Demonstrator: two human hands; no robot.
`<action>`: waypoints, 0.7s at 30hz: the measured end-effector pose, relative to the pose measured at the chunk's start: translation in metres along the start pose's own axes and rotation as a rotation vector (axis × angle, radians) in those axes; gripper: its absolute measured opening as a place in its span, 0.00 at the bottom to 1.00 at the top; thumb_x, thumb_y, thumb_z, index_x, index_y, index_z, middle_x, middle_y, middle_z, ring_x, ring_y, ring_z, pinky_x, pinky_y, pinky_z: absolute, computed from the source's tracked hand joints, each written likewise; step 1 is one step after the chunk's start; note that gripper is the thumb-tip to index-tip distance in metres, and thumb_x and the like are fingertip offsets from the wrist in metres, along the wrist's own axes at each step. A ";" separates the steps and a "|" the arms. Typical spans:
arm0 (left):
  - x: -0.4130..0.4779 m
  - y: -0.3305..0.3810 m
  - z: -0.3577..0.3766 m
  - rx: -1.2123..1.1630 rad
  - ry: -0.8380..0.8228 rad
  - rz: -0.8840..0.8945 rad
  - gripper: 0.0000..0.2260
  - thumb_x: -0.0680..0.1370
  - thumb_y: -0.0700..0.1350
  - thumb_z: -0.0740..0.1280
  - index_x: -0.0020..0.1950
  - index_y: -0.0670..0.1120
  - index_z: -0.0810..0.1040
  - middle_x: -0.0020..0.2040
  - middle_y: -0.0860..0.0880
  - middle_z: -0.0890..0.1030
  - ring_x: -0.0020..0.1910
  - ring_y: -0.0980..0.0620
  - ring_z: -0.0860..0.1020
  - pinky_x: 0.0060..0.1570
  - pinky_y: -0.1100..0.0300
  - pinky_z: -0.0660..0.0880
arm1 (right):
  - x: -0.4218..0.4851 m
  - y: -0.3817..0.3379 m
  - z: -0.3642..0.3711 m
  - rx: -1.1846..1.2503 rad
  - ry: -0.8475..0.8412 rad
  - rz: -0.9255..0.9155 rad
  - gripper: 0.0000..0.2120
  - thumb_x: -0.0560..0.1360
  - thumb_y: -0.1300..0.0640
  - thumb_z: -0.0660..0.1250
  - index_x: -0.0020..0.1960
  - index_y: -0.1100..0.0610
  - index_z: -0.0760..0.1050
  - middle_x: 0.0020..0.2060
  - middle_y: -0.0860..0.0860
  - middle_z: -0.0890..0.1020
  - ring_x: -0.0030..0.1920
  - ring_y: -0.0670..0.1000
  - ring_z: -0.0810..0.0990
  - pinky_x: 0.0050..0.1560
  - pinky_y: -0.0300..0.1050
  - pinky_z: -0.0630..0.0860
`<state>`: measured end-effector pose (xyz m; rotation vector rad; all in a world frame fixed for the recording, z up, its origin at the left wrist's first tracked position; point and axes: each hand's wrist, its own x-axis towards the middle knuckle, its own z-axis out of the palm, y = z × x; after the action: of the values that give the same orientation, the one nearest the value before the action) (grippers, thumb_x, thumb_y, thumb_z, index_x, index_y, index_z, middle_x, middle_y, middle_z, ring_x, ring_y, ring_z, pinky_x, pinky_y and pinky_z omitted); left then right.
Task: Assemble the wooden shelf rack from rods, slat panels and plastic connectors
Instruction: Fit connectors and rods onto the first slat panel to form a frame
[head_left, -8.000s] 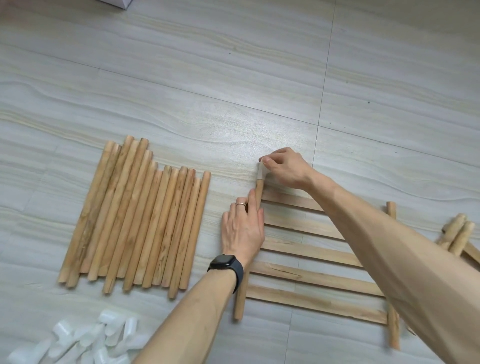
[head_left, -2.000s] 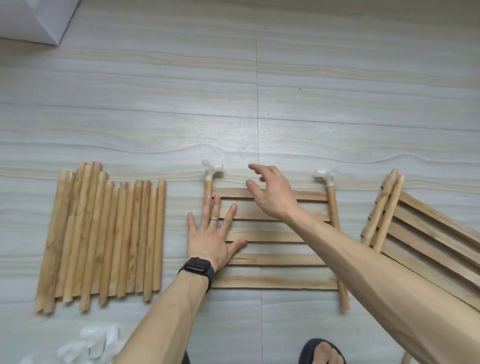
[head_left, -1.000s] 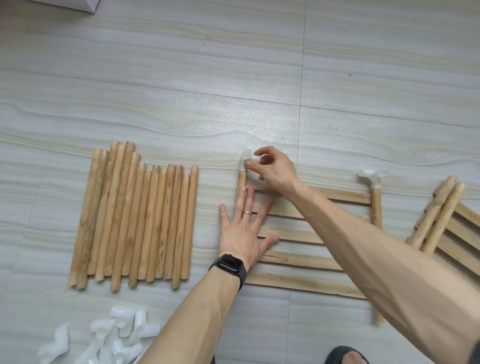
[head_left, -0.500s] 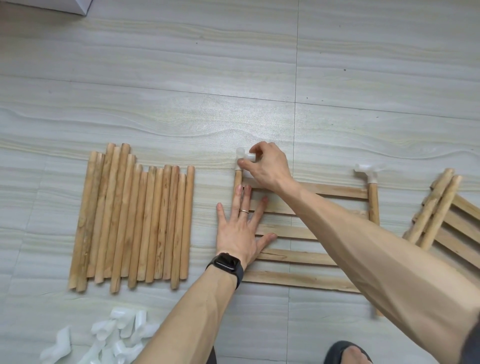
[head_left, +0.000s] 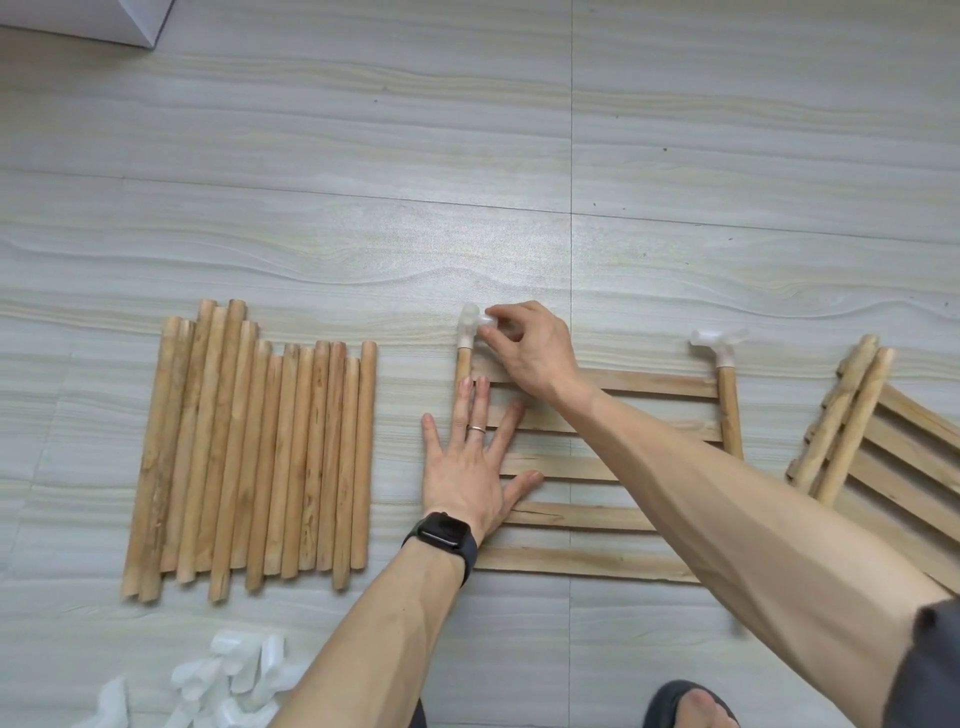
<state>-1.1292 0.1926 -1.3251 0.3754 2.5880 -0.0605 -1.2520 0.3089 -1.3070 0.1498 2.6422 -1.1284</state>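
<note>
Pale wood-grain floor (head_left: 519, 156) tiles. Lying flat in the middle, a slat panel (head_left: 571, 562), a white connector (head_left: 466, 325) capping its far-left rod end. Left of the panel, a row of rods (head_left: 249, 452). Near-left, a heap of loose connectors (head_left: 234, 675). Right, a second slat panel (head_left: 858, 415). Far-left, a white box (head_left: 78, 21).

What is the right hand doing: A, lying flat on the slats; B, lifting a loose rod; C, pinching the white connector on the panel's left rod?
C: the right hand pinches the white connector on that rod; the left hand lies flat on the slats.
</note>
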 end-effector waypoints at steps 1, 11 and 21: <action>0.000 0.000 0.000 0.007 0.000 0.000 0.38 0.77 0.74 0.40 0.77 0.57 0.26 0.75 0.42 0.21 0.72 0.43 0.19 0.75 0.31 0.44 | 0.000 0.000 0.001 0.002 -0.007 0.007 0.19 0.77 0.44 0.71 0.64 0.54 0.81 0.58 0.52 0.80 0.54 0.49 0.81 0.61 0.40 0.72; 0.001 0.000 0.001 0.017 -0.015 0.003 0.39 0.77 0.73 0.40 0.80 0.55 0.29 0.76 0.42 0.24 0.72 0.43 0.19 0.74 0.30 0.44 | 0.011 -0.018 0.006 -0.089 -0.065 0.100 0.24 0.74 0.43 0.73 0.62 0.57 0.75 0.60 0.53 0.74 0.60 0.54 0.75 0.59 0.45 0.69; 0.003 0.002 0.000 0.015 0.001 -0.022 0.38 0.77 0.73 0.40 0.74 0.51 0.26 0.75 0.43 0.24 0.72 0.42 0.19 0.74 0.30 0.47 | -0.004 -0.023 0.021 -0.205 0.026 -0.075 0.17 0.83 0.48 0.61 0.67 0.55 0.77 0.64 0.56 0.75 0.60 0.60 0.77 0.60 0.53 0.73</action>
<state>-1.1309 0.1953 -1.3268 0.3526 2.5944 -0.0880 -1.2484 0.2782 -1.3037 0.0260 2.7868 -0.8740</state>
